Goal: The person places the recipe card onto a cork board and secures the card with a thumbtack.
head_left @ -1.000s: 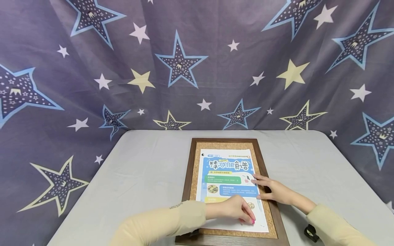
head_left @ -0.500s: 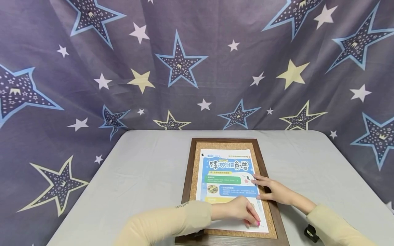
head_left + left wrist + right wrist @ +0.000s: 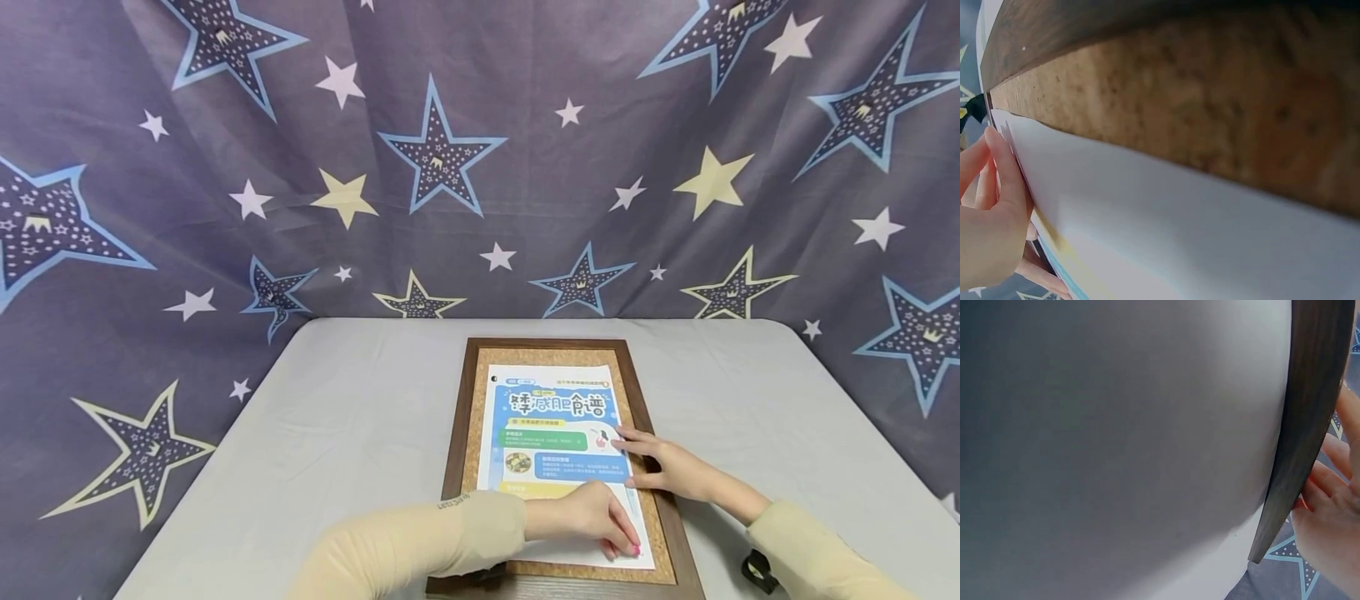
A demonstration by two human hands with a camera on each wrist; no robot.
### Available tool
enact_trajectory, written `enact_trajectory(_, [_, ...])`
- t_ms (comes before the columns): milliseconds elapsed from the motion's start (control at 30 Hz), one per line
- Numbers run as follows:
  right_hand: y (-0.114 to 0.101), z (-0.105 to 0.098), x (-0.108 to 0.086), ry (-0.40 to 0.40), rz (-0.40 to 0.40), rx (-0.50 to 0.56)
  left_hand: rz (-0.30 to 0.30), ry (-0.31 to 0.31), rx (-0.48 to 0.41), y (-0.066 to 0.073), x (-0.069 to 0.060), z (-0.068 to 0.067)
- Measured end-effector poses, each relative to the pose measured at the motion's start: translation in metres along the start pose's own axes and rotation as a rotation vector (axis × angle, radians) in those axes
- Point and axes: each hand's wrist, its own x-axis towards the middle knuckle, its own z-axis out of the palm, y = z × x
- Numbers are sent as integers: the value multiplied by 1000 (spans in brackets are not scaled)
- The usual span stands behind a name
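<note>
A printed poster [image 3: 558, 454] with a blue heading lies on a wood-framed corkboard [image 3: 551, 357]. My left hand [image 3: 596, 510] reaches across its lower part and pinches a small pink push pin [image 3: 636, 550] at the lower right corner. Most of the pin is hidden by my fingers. In the left wrist view, the thumb and forefinger of my left hand [image 3: 994, 206] meet near the paper's corner. My right hand [image 3: 671, 467] lies over the frame's right side, fingers spread, tips resting on the poster's right edge. The right wrist view shows it beside the dark frame [image 3: 1307, 419].
The board lies on a table with a pale grey cover [image 3: 360, 433]. A black band [image 3: 759, 571] is at my right wrist. Behind the table hangs a purple curtain [image 3: 480, 267] printed with stars.
My left hand has slid right and slightly toward me with the pink push pin, up to the poster's lower right corner. My right hand has stayed in place.
</note>
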Motion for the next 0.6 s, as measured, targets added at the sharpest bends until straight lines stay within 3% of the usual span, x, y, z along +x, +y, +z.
enact_trajectory(267, [0,0,0,7,-4,9,4,5,60,4,-1,2])
enact_trajectory(600, [-1,-1,0,3,-3,6,11,6,56,7,-4,2])
